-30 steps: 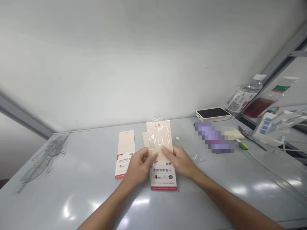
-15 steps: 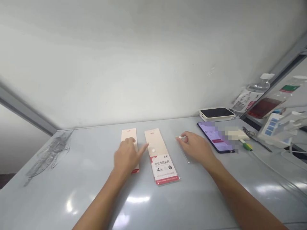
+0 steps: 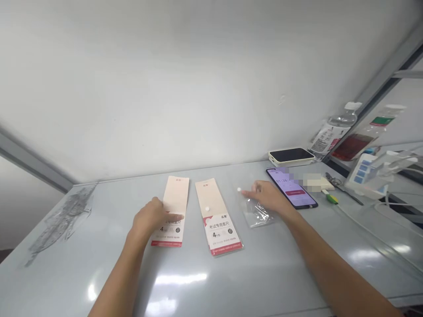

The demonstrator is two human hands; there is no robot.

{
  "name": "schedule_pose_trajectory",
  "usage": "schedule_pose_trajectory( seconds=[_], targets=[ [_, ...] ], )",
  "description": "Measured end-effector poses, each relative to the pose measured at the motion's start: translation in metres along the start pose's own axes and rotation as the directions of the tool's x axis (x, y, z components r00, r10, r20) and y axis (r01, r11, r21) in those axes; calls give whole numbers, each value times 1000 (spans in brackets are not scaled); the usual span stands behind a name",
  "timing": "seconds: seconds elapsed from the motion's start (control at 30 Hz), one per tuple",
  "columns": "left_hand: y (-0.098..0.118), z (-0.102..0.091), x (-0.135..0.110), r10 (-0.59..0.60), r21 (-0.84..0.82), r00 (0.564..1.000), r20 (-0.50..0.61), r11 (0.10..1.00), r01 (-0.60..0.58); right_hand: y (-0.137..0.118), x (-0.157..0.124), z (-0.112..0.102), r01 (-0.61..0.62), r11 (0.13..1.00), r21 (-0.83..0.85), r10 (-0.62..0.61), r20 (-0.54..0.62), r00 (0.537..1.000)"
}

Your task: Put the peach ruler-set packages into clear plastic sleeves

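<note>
From here the person's two hands are well apart over a grey table [image 3: 211,290], with the middle packet [image 3: 216,215], a long cream-and-red sleeve printed as an exam ruler set, lying between them. It sits slightly tilted, with a small white disc [image 3: 207,208] stuck on its upper half.

The left hand [image 3: 150,215] is just left of the middle packet, resting on the lower part of the left packet [image 3: 175,193], a matching sleeve. Its fingers [image 3: 172,217] lie across the printing, though I can't tell whether they are gripping it.

The right hand [image 3: 264,196] is right of the middle packet, with its index finger [image 3: 249,191] stretched out and a white dot [image 3: 239,189] just beyond the tip. Below that hand, a crumpled clear bag [image 3: 257,213] lies on the table.

Further right of the middle packet is a phone [image 3: 291,187] with a lit screen, partly pixelated. Past it are scissors [image 3: 333,180] and a water bottle [image 3: 332,132].
</note>
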State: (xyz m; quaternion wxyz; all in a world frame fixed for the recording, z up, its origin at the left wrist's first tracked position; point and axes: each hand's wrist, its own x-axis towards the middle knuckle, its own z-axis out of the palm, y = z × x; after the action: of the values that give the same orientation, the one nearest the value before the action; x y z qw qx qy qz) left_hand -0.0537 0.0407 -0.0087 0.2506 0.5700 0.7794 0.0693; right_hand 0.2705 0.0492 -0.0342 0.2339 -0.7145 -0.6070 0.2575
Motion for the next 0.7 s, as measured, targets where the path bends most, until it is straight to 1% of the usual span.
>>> schedule_pose_trajectory(
  seconds=[0.03, 0.07, 0.1, 0.13, 0.2, 0.27, 0.3, 0.33, 0.37, 0.43, 0.5, 0.57, 0.63, 0.7],
  targets=[
    [3, -2, -1, 12, -63, 1000, 7, 998, -12, -4, -2, 0, 65, 996, 58, -60, -75, 995],
    [7, -5, -4, 35, -137, 999, 14, 990, -33, -8, -5, 0, 132, 986, 100, -115, -166, 979],
    [12, -6, -9, 77, -227, 997, 3, 971, -74, -13, -9, 1, 196, 973, 125, -159, -256, 953],
    [18, -7, -15, 147, -331, 989, -30, 932, -149, -19, -14, 2, 257, 957, 135, -201, -332, 922],
    [31, -5, -31, 267, -512, 959, -97, 813, -278, -30, -27, 6, 361, 926, 110, -282, -432, 857],
    [42, 4, -49, 397, -636, 912, -107, 677, -369, -39, -39, 11, 462, 887, 2, -391, -528, 754],
    [47, 11, -58, 467, -667, 881, -76, 633, -394, -42, -44, 14, 499, 865, -51, -443, -545, 712],
    [51, 18, -67, 523, -688, 852, -29, 608, -396, -45, -48, 17, 535, 838, -105, -497, -551, 670],
    [54, 25, -74, 567, -694, 823, 32, 605, -390, -46, -51, 20, 564, 811, -156, -545, -551, 632],
    [57, 39, -82, 586, -696, 808, 65, 607, -384, -48, -54, 24, 611, 755, -237, -627, -531, 570],
    [59, 47, -84, 560, -699, 826, 65, 616, -363, -47, -54, 27, 644, 708, -288, -684, -507, 525],
    [58, 49, -81, 526, -723, 849, 44, 604, -336, -46, -54, 28, 670, 674, -312, -719, -484, 499],
    [57, 47, -76, 500, -751, 866, 20, 579, -317, -45, -55, 28, 696, 649, -307, -740, -469, 483],
    [56, 43, -73, 480, -757, 877, -3, 572, -316, -44, -56, 28, 726, 635, -264, -746, -455, 487]
  ],
)
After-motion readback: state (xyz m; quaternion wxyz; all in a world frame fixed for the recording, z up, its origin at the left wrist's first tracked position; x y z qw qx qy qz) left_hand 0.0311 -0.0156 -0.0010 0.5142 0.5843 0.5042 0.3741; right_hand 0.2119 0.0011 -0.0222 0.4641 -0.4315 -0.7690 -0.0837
